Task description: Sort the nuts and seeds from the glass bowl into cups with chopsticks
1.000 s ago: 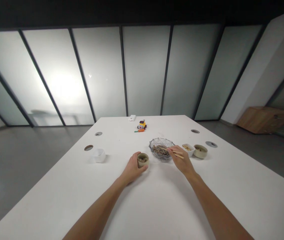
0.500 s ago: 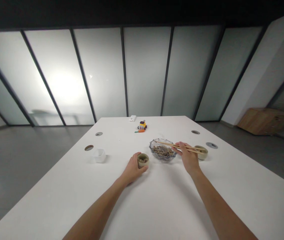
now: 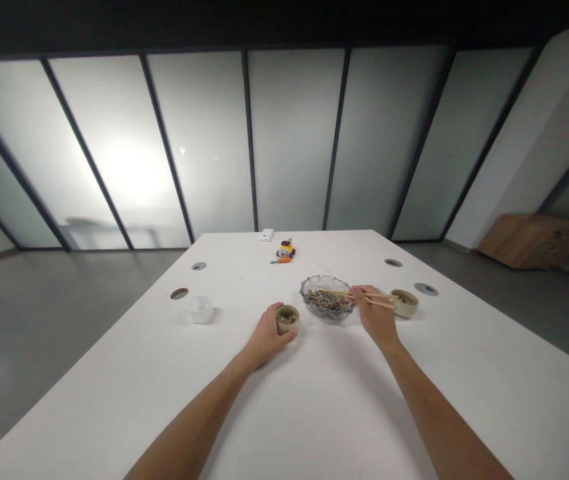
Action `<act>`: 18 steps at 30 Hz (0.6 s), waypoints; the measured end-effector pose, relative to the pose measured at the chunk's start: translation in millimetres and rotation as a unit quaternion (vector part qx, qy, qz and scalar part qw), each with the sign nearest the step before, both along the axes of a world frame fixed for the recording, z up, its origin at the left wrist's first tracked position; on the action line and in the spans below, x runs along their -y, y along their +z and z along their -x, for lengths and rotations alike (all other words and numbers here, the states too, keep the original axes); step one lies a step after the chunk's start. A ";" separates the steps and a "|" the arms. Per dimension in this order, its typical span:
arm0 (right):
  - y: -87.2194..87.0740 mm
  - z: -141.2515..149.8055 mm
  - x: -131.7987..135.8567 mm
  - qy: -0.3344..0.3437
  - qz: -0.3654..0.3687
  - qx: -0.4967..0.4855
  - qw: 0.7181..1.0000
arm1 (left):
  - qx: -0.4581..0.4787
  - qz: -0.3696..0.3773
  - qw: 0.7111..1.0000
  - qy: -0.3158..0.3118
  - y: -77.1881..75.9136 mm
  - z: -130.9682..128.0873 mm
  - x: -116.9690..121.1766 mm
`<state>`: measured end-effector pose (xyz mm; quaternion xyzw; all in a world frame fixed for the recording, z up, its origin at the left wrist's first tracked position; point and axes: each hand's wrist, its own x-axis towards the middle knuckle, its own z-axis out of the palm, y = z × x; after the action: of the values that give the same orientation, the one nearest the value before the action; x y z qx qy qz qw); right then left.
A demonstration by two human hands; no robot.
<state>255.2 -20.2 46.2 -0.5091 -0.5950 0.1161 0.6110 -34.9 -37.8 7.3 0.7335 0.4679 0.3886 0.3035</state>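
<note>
My left hand (image 3: 267, 337) is wrapped round the side of a small greenish cup (image 3: 289, 325) that stands on the table with some small dark pieces inside. Between my hands sits a clear glass bowl (image 3: 328, 312) holding many small striped pieces that look like sunflower seeds. My right hand (image 3: 375, 315) grips a pair of wooden chopsticks (image 3: 340, 293), their tips down in the bowl among the pieces. Just beyond that hand on the right is a second greenish cup (image 3: 406, 304), partly hidden by the chopsticks' back ends.
A white plastic container (image 3: 200, 309) stands on the left of the white table (image 3: 284, 413). Farther back lie a yellow toy car (image 3: 287, 249), a toy carrot (image 3: 281, 261) and a white box-like object (image 3: 266, 235). Round cable holes, including one at the left (image 3: 179, 293), pierce the tabletop.
The chopstick tips have dropped from near the bowl's far rim into the pieces, and my right hand has shifted slightly left. My left hand stays on the cup.
</note>
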 end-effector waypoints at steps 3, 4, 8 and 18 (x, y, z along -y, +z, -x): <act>-6.1 -3.2 0.4 -0.002 -0.037 0.095 0.995 | -0.002 0.000 1.000 0.004 0.2 -0.2 0.1; -9.0 -2.6 0.4 0.017 -0.040 0.101 0.994 | -0.002 -0.001 1.000 0.006 -0.1 -0.3 -0.1; -21.2 1.9 -2.4 0.076 -0.041 0.086 0.993 | 0.002 0.002 1.000 0.005 -2.2 -0.6 -1.4; -24.6 3.6 -3.5 0.091 -0.031 0.080 0.992 | -0.002 -0.002 1.000 0.005 -4.0 0.3 -2.1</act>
<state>251.6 -16.7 21.7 -0.4410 -0.6894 0.1116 0.5637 -35.2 -35.8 3.3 0.7322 0.4715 0.3900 0.2992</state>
